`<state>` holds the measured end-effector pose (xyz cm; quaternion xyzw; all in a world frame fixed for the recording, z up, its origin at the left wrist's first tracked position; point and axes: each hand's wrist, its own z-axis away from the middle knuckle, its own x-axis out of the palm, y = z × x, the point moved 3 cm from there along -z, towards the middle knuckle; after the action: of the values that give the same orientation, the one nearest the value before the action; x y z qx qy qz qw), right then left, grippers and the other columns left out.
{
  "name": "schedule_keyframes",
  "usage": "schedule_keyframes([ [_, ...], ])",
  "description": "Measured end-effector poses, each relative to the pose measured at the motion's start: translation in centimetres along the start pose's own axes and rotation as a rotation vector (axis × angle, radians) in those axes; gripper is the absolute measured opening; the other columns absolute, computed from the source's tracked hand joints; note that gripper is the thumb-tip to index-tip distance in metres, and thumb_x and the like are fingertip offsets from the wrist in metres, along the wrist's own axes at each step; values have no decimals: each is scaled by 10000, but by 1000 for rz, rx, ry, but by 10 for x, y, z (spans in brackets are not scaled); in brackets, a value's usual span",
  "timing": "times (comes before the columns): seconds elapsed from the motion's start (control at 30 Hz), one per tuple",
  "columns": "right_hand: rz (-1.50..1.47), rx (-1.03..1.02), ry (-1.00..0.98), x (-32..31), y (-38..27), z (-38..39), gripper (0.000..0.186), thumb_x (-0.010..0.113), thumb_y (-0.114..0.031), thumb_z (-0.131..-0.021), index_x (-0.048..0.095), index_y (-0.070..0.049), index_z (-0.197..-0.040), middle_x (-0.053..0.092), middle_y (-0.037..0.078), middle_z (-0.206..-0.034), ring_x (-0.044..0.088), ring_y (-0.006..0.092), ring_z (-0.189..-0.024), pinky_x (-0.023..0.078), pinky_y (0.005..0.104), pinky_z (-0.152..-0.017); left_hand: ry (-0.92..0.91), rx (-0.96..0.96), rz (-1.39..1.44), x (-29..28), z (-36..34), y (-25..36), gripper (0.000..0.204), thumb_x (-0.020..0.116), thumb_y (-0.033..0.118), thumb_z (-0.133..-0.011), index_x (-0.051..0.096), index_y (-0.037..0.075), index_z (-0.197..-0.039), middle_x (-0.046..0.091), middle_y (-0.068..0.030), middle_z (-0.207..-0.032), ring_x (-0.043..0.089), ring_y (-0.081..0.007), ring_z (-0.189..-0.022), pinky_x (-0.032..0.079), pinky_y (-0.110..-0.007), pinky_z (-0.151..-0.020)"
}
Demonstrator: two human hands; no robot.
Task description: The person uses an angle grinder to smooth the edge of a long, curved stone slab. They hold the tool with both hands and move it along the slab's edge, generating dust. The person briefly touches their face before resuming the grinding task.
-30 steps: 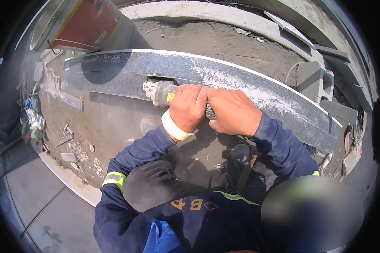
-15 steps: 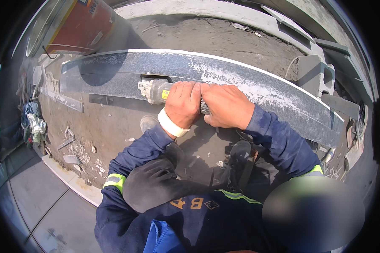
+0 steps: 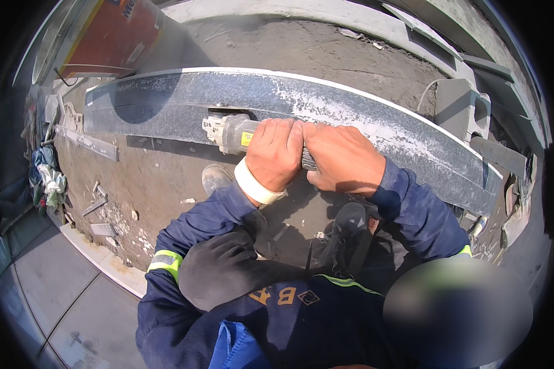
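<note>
A dusty power tool with a metal head (image 3: 228,134), apparently an angle grinder, lies across a long grey stone slab (image 3: 375,154) that has a lengthwise cut line and pale powder patches. My left hand (image 3: 274,154), a white band at the wrist, is closed round the tool's body. Just right of it, my right hand (image 3: 341,160) grips the ribbed rear of the tool, thumb underneath. The cutting disc is hidden or too small to make out.
A red and white bucket (image 3: 104,40) stands at the upper left. Concrete blocks (image 3: 449,101), boards (image 3: 498,154) and a pale ledge (image 3: 252,11) surround the dirt ground (image 3: 326,49). Stone offcuts (image 3: 86,141), rags (image 3: 49,178) and grey floor tiles (image 3: 74,320) are at left.
Both hands and the tool shifted a little left along the slab, then back right. The camera's view has drifted slightly. Both grips stay the same.
</note>
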<state>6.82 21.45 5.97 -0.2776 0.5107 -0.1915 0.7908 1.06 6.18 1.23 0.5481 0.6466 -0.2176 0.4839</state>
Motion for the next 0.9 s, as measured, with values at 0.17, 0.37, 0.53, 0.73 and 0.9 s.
schedule_keyframes([
  [0.17, -9, 30, -31, 9, 3, -13, 473, 810, -164, -746, 594, 82, -1088, 698, 290, -979, 699, 496, -933, 569, 527, -796, -23, -3, -24, 0, 3, -6, 452, 779, 103, -721, 665, -50, -1131, 692, -189, -1058, 690, -376, -960, 554, -463, -864],
  [0.37, 20, 18, 2, -5, 0, 18, 474, 808, -165, -750, 594, 79, -1095, 699, 289, -986, 697, 499, -923, 569, 524, -801, -35, 21, 16, -9, -9, 17, 502, 768, 131, -705, 654, -76, -1149, 686, -203, -1057, 691, -372, -965, 554, -465, -871],
  [0.53, 17, 21, 25, -8, -1, 20, 484, 808, -167, -750, 600, 74, -1113, 697, 286, -987, 701, 491, -927, 572, 522, -806, -34, 29, 0, -9, -12, 20, 491, 757, 115, -712, 655, -81, -1150, 689, -203, -1046, 694, -370, -953, 557, -461, -867],
  [0.73, 46, 7, -33, 4, 1, -7, 388, 783, -116, -726, 642, 72, -1034, 718, 265, -935, 725, 459, -896, 585, 515, -779, -21, -9, -27, 1, 0, 0, 435, 765, 84, -732, 669, -56, -1132, 700, -197, -1051, 696, -378, -955, 555, -459, -862],
  [0.9, 28, -6, 40, 4, 3, -3, 391, 779, -112, -722, 648, 79, -1038, 720, 271, -956, 725, 460, -895, 587, 517, -781, -13, -14, -9, -4, -3, 3, 420, 760, 81, -733, 667, -64, -1115, 697, -201, -1039, 699, -381, -951, 555, -463, -855],
])
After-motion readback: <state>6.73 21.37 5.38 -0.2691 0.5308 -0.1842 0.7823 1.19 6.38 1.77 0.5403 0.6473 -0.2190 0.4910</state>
